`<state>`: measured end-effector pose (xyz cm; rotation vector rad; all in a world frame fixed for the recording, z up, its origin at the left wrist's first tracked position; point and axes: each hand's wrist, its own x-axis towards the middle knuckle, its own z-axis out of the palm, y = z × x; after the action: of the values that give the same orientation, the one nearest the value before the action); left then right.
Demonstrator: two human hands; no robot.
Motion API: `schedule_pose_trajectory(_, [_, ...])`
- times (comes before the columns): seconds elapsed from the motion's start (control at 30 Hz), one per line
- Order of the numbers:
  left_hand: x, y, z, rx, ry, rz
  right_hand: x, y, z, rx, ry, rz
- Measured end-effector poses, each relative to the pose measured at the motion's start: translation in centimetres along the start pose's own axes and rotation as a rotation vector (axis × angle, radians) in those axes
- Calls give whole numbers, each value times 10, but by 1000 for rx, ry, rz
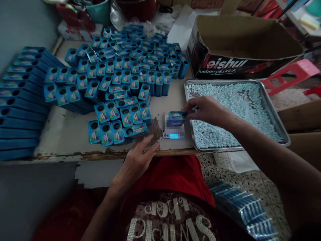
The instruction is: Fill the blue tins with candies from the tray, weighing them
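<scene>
A small blue candy box (176,116) stands on a little white digital scale (166,134) with a lit display, partly blurred out. My right hand (205,108) is at the box's right end, its fingers pinched around a few pale candies (195,108). Just right of it, a metal tray (284,139) holds a spread of pale blue candies (225,134). My left hand (137,155) rests at the table's front edge, fingers apart and holding nothing. Closest to it is a group of upright blue boxes (106,134) with round dark holes in their tops.
Many more blue boxes (120,63) crowd the table behind, and a stack of long blue boxes (20,110) lines the left side. A black cardboard carton (250,63) stands behind the tray. A pink stool (288,77) is at the right; wrapped blue packs (243,207) lie on the floor.
</scene>
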<state>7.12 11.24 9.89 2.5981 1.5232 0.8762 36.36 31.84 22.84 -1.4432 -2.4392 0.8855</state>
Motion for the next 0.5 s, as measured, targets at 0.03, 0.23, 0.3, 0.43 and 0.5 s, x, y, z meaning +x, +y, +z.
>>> schedule_pose_trajectory(0.03, [1,1,1,7,1,6,1,4,-1,68,6,11])
schedule_pose_trajectory(0.23, [5,13,2,-25,1,3,-20,80,-16,818,176,256])
schedule_pose_trajectory(0.3, [6,18,1,-30,-20,31,-39,111,-15,1003,336,465])
schedule_pose_trajectory(0.43, [11,24,-1,-44,-51,84,-76,141,3,1069,451,752])
schedule_pose_trajectory(0.5, [14,24,-3,-54,-35,78,-84,135,11,1083,394,779])
